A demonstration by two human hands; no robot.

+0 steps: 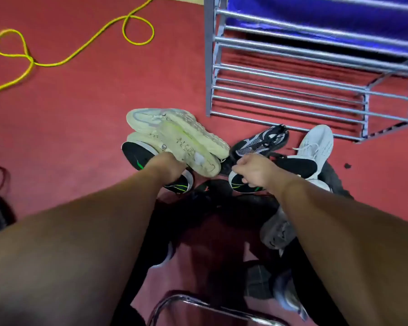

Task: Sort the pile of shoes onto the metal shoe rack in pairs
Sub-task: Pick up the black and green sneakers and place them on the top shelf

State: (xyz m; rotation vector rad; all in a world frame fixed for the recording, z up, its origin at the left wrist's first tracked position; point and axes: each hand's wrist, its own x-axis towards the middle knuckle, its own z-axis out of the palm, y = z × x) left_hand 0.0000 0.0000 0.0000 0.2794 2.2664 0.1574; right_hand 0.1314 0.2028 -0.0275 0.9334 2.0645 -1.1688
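Red carpet (85,118) covers the floor, with the metal shoe rack (304,90) standing far right, its bars bare. Your left hand (169,169) is closed around a black shoe with green stripes (137,155), beside two cream shoes (181,137) lying sole-up. Your right hand (254,172) pinches the matching black shoe (239,183) in the pile, near a white sneaker (316,143).

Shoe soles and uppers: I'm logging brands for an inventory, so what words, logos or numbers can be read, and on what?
None can be read.
Cream shoe soles: raised markings, too blurred.
Black shoes with green streaks: no lettering legible.
Metal shoe rack: no label visible.
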